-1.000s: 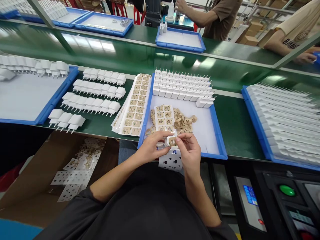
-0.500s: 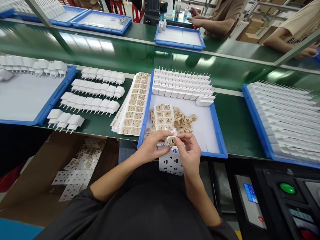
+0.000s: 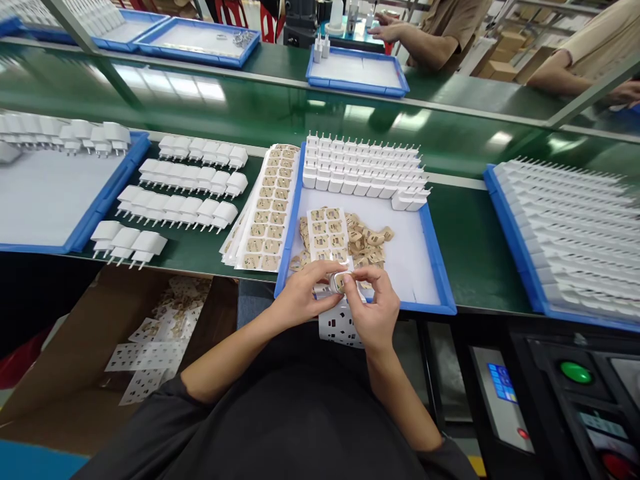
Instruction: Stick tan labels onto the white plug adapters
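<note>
Over the front edge of the blue tray (image 3: 443,280), my left hand (image 3: 306,293) is closed around a small white plug charger (image 3: 335,283). A tan sticker (image 3: 341,283) with a slot covers the charger's face. My right hand (image 3: 377,307) is closed on the same charger, its thumb lying across the sticker and hiding part of it. Just beyond my fingers lie a strip of tan stickers (image 3: 328,233) and a heap of loose tan pieces (image 3: 370,240). A punched white backing sheet (image 3: 337,327) hangs below my hands.
White chargers (image 3: 360,167) stand in rows at the tray's back. Stacked sticker sheets (image 3: 270,213) and more chargers (image 3: 185,177) lie left. A full tray (image 3: 590,240) sits right. A cardboard box (image 3: 65,353) holds scraps below. Co-workers' arms (image 3: 425,47) show across the bench.
My right thumb has moved across the charger's face and now covers more of the sticker. My left hand keeps its grip in the same place.
</note>
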The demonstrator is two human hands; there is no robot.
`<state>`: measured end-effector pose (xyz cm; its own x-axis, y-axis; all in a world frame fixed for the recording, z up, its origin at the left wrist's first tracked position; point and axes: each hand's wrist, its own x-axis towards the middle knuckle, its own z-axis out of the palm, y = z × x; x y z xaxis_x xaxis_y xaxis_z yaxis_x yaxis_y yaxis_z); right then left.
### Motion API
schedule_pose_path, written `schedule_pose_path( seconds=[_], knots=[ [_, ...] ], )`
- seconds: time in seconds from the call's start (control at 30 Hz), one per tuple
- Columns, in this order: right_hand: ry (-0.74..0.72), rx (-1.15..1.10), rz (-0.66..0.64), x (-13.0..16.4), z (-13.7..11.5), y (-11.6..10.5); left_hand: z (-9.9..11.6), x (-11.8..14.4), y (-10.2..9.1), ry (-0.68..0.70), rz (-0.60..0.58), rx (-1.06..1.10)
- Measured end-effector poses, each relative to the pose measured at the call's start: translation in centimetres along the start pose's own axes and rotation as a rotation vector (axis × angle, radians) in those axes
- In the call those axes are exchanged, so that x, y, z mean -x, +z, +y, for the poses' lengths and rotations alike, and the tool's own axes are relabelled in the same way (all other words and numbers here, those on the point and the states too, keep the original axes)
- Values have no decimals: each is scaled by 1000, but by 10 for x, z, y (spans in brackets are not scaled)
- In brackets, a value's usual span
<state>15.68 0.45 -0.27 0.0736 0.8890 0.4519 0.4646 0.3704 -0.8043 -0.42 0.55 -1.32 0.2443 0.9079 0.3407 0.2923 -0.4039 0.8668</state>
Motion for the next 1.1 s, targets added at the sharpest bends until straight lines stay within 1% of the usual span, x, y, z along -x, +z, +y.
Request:
schedule_pose_path(
  seconds=[0.2,0.37,0.43,0.5,0.57,0.6,0.67,0.73,0.77,0.83,0.97,1.1],
  knots=[
    [-92,86,23,0,-3,0,1,0,0,-9,2,4],
    [-290,214,53,-1,-3,3,0,0,1,-26,1,35],
    [-316,244,48,-2,-1,2,-1,1,1,-40,-2,51],
    [-240,227,59,-5,2,-1,-3,2,2,-46,1,53],
    [-77,132,44,-8,6,-5,-4,3,2,-51,9,51],
    [18,50,8,-9,8,-8,-4,4,2,-55,12,53],
    [188,-147,-116,-11,10,-12,-4,4,2,-56,12,57],
    [293,-303,-230,-12,10,-13,-3,4,2,-41,8,55],
    [318,-351,-262,-12,9,-13,-3,4,2,-23,15,46],
    [343,-404,-278,-12,7,-10,-3,3,2,24,40,15],
    [369,-455,-245,-11,3,-2,-5,4,2,115,91,-59],
    [375,-488,-215,-9,2,3,-8,4,4,164,92,-117]
  ],
)
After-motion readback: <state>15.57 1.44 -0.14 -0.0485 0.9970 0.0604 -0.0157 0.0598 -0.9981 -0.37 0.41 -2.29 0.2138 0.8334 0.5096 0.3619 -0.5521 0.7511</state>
